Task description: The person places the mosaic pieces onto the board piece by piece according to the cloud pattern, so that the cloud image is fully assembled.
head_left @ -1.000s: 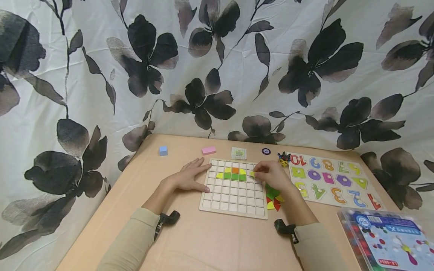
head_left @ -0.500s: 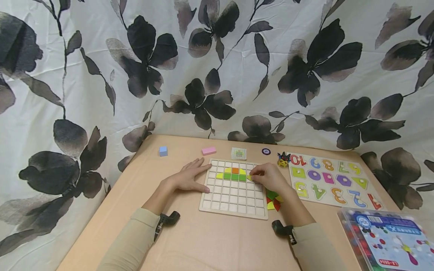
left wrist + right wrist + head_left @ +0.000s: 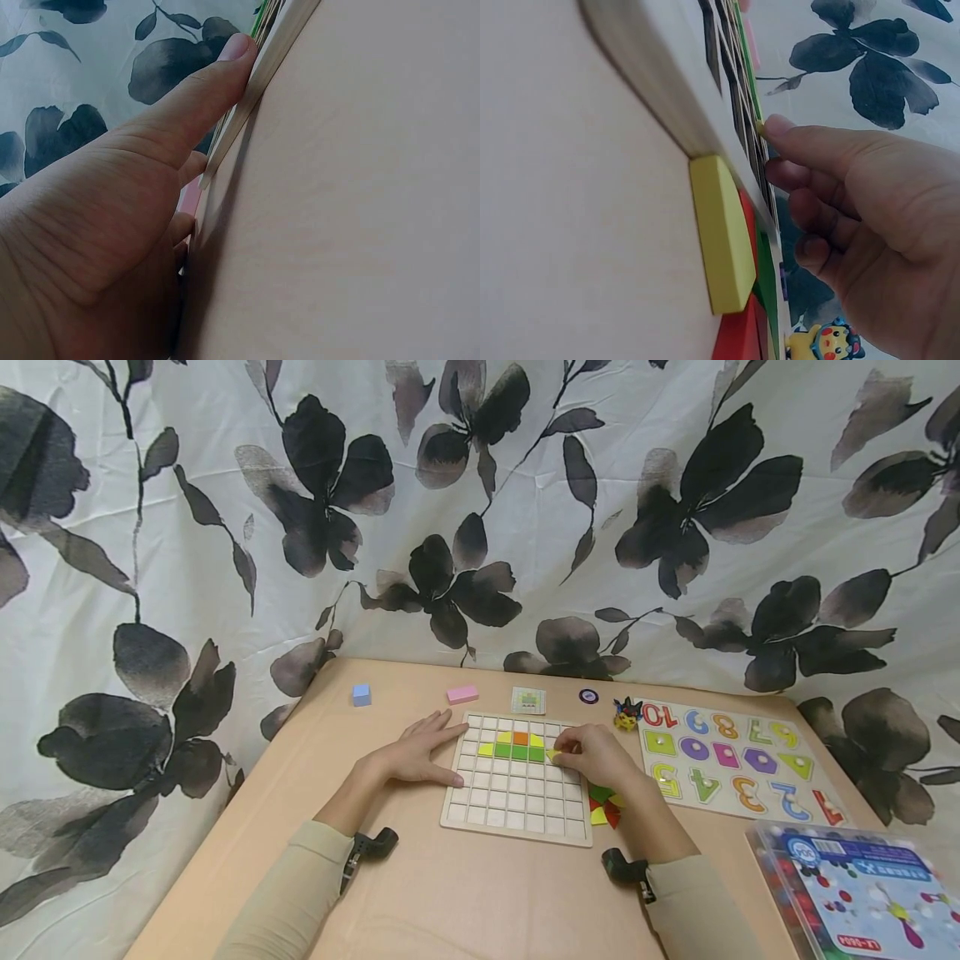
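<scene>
A white grid board (image 3: 515, 818) in a light wooden frame lies in the middle of the table. In its upper rows sit green square tiles (image 3: 519, 752), an orange tile (image 3: 521, 737) and yellow triangles (image 3: 486, 748). My right hand (image 3: 600, 755) pinches a small yellow triangle tile (image 3: 552, 755) between thumb and index finger, at the right end of the green row. In the right wrist view only a sliver of that yellow tile (image 3: 761, 127) shows at the thumb tip. My left hand (image 3: 415, 752) lies spread at the board's left edge, with its thumb (image 3: 225, 71) on the frame.
Loose red, green and yellow pieces (image 3: 606, 806) lie right of the board, partly under my right wrist. Farther right are a number puzzle (image 3: 738, 756) and a clear plastic box (image 3: 862, 893). Behind stand a blue cube (image 3: 362, 694), pink block (image 3: 462, 694), pattern card (image 3: 528, 700) and small figurine (image 3: 627, 714).
My right hand has shifted slightly left and nearer to me, bringing the yellow triangle tile up to the end of the green row. My left hand stays in place.
</scene>
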`<state>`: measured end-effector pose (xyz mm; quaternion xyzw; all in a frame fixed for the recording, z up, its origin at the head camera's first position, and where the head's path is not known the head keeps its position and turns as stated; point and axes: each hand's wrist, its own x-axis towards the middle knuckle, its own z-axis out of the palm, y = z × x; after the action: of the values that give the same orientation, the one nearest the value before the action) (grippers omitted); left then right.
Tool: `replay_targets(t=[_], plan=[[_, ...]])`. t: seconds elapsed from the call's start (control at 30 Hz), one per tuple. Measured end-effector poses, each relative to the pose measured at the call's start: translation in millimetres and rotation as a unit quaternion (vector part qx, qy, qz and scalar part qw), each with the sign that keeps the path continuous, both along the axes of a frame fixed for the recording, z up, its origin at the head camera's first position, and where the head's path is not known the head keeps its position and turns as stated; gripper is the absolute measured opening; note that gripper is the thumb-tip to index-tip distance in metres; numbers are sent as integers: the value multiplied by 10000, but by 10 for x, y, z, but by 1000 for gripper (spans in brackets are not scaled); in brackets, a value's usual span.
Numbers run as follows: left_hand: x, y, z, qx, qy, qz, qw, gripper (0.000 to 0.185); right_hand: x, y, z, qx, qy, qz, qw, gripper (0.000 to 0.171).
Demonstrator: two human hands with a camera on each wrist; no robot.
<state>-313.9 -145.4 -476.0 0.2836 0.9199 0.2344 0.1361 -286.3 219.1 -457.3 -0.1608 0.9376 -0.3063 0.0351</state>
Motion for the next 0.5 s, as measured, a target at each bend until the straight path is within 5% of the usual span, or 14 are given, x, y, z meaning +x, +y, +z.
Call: replay_targets(t=[0.5], plan=[[-19,-9,-31,-117,64,19,9999,108,-6,-23,-42,-202,-106,128,9997,9]])
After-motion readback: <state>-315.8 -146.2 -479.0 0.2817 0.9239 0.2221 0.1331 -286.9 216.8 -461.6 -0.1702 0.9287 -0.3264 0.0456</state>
